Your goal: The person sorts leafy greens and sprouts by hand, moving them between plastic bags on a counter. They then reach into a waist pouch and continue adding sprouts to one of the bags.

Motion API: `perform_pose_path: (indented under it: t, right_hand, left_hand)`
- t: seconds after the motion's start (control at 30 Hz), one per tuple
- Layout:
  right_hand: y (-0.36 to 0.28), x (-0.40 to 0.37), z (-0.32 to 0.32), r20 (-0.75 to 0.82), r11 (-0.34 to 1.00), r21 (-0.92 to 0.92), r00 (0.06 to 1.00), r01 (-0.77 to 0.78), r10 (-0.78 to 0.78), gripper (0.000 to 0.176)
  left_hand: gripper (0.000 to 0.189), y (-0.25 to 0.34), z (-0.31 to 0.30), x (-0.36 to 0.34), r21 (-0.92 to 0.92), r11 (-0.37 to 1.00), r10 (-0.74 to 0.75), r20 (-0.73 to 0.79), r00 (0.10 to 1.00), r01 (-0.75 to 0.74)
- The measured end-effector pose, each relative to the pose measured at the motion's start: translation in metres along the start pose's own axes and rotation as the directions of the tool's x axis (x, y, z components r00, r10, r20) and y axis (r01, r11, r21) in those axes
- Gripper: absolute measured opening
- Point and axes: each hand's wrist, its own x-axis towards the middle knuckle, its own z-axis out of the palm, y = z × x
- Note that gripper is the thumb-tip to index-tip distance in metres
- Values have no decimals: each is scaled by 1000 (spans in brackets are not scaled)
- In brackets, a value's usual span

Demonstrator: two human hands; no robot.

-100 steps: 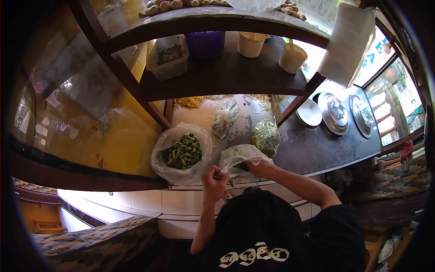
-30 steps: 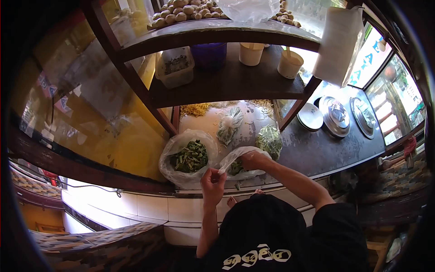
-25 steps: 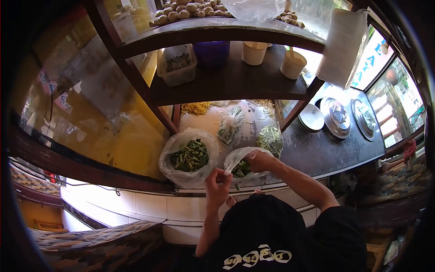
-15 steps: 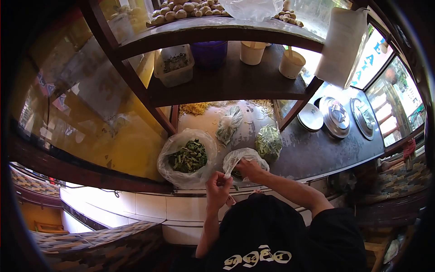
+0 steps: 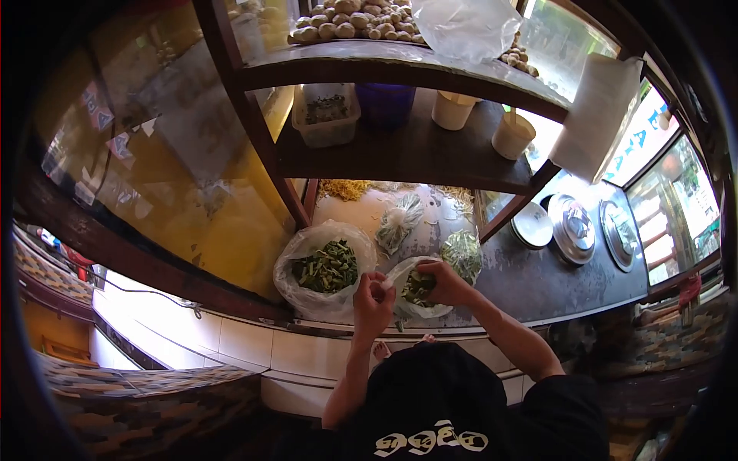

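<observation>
A clear plastic bag (image 5: 438,310) with cut greens inside stands at the counter's front edge. My left hand (image 5: 374,300) pinches the left rim of this bag. At its upper right, my right hand (image 5: 447,283) has its fingers over the rim and the greens; the fingertips are partly hidden. Left of my hands sits a larger open plastic bag (image 5: 288,265) full of chopped greens (image 5: 329,266). Behind are a bag of greens (image 5: 400,220) and another bag of greens (image 5: 463,256).
Above the counter (image 5: 507,276) runs a wooden shelf (image 5: 407,157) with a plastic box (image 5: 326,131), a blue bucket (image 5: 387,104) and pale tubs. Round balls (image 5: 361,19) lie on the top shelf. Bowls (image 5: 532,225) and lidded pots (image 5: 573,228) stand at the right.
My right hand has risen from deep inside the small bag to its upper right rim, and more greens show in the bag. The view has shifted slightly.
</observation>
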Motion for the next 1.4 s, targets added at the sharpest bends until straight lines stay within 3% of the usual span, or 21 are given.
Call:
perform_pose_path:
  t: [0.07, 0.13, 0.17, 0.2, 0.27, 0.33, 0.43, 0.47, 0.53, 0.57, 0.67, 0.73, 0.87, 0.93, 1.0, 1.3, 1.37, 1.4]
  right_hand:
    - [-8, 5, -13, 7, 1000, -21, 1000, 24, -23, 29]
    - [-14, 8, -20, 6, 931, 283, 971, -229, 237, 25]
    - [-11, 10, -21, 7, 879, 387, 954, -280, 300, 23]
    - [-14, 12, -24, 12, 884, 378, 957, -274, 291, 23]
    - [-27, 19, -29, 79, 703, 608, 909, -370, 410, 21]
    - [-35, 28, -31, 89, 695, 625, 917, -356, 390, 20]
    - [-34, 46, -32, 136, 567, 730, 893, -383, 428, 21]
    - [-28, 53, -30, 151, 569, 723, 893, -391, 423, 21]
    - [-38, 71, -23, 85, 753, 595, 954, -281, 288, 23]
    - [-55, 77, -22, 182, 540, 755, 909, -373, 374, 23]
    - [-63, 105, 0, 238, 483, 784, 908, -389, 344, 23]
    - [-55, 121, 21, 267, 468, 793, 912, -391, 311, 23]
    - [-42, 142, 60, 327, 503, 722, 875, -475, 358, 21]
    - [-41, 144, 72, 359, 473, 708, 844, -525, 398, 25]
    - [-28, 148, 85, 373, 464, 694, 826, -550, 422, 24]
    - [-9, 149, 111, 387, 496, 676, 835, -545, 390, 23]
    - [-13, 149, 110, 341, 646, 533, 837, -547, 428, 22]
    - [-17, 148, 109, 339, 644, 536, 838, -546, 428, 22]
  left_hand:
    - [26, -10, 5, 16, 29, 999, 19, -10, 1000, -19]
    - [23, -14, 11, 28, 97, 995, 10, -81, 997, -2]
    - [23, -19, 12, 33, 91, 996, 18, -90, 996, -9]
    - [21, -26, 12, 39, 162, 986, -21, -69, 997, 32]
    - [19, -40, 13, 48, 229, 971, -54, -65, 996, 68]
    - [15, -57, 18, 49, 239, 963, -106, -86, 991, 124]
    - [16, -66, 22, 45, 221, 964, -126, -112, 986, 148]
    - [16, -67, 23, 42, 203, 966, -139, -112, 984, 159]
    - [19, -69, 23, 38, 172, 965, -177, -131, 975, 198]
    - [23, -69, 24, 35, 121, 978, -155, -108, 982, 168]
    - [40, -76, 19, 25, 15, 995, -96, -88, 991, 98]
    - [47, -54, 7, 12, 37, 970, -238, -47, 970, 240]
    - [35, -56, -22, 3, 42, 970, -235, -66, 970, 238]
    - [26, -44, -40, 3, 59, 981, -174, -154, 973, 185]
    - [18, -34, -55, 6, -12, 999, -36, -476, 878, 35]
    - [20, -60, -79, 38, -19, 995, -92, -485, 870, 94]
    - [19, -57, -82, 35, 30, 997, -49, -529, 847, 76]
    - [17, -54, -84, 32, 79, 995, -7, -574, 819, 64]
